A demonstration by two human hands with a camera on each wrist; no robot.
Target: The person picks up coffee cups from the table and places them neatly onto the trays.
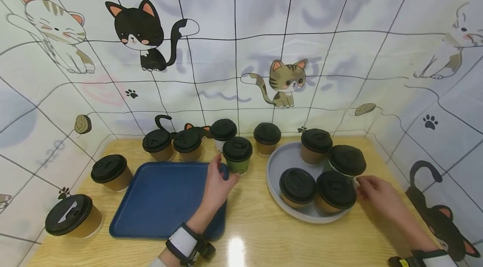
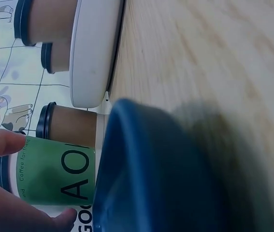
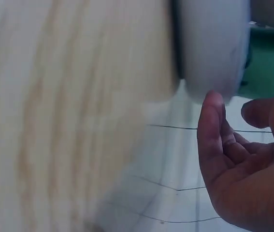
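A green paper cup (image 1: 237, 154) with a black lid stands by the back right corner of the blue rectangular tray (image 1: 166, 200). My left hand (image 1: 216, 187) reaches over that corner, thumb and fingers spread to either side of this cup; in the left wrist view its green wall (image 2: 54, 169) shows large lettering. On the round grey tray (image 1: 274, 187), a second green cup (image 1: 347, 160) with a black lid stands at the right. Beside it, at the tray's right rim, is my right hand (image 1: 379, 195), fingers bent loosely and thumb apart from the fingertips.
Brown cups with black lids (image 1: 298, 185) share the round tray. More lidded cups line the back by the wall, including a white one (image 1: 223, 130) behind the near green cup. Two brown cups (image 1: 77, 216) stand left of the blue tray. Cat-print sheeting (image 1: 234, 61) encloses the table.
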